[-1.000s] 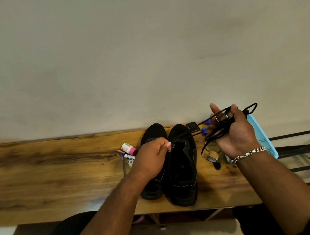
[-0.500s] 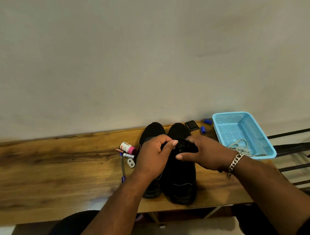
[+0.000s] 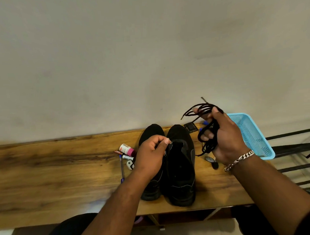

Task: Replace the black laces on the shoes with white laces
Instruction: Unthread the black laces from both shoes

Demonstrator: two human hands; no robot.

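Observation:
Two black shoes stand side by side on the wooden table [image 3: 46, 175], toes toward the wall: the left shoe [image 3: 150, 133] and the right shoe [image 3: 181, 171]. My left hand [image 3: 152, 156] pinches the upper edge of the right shoe near its tongue. Raised above the table to the right of the shoes, my right hand [image 3: 224, 139] grips a bundle of black lace [image 3: 207, 132], with loops sticking out above the fingers. No lace shows in the right shoe's eyelets. White laces cannot be made out.
A blue plastic basket [image 3: 254, 136] stands at the right, partly behind my right hand. A small pink-capped bottle [image 3: 127, 149], batteries, a pen [image 3: 122, 168] and a tag lie left of the shoes. A small black square [image 3: 191, 127] and a tape roll [image 3: 209, 159] lie to their right. A metal rack [image 3: 298, 164] is beyond the table's right end.
My right hand left the right shoe's tongue area and rose up and to the right with the bundled black lace. The left hand kept its hold on the shoe.

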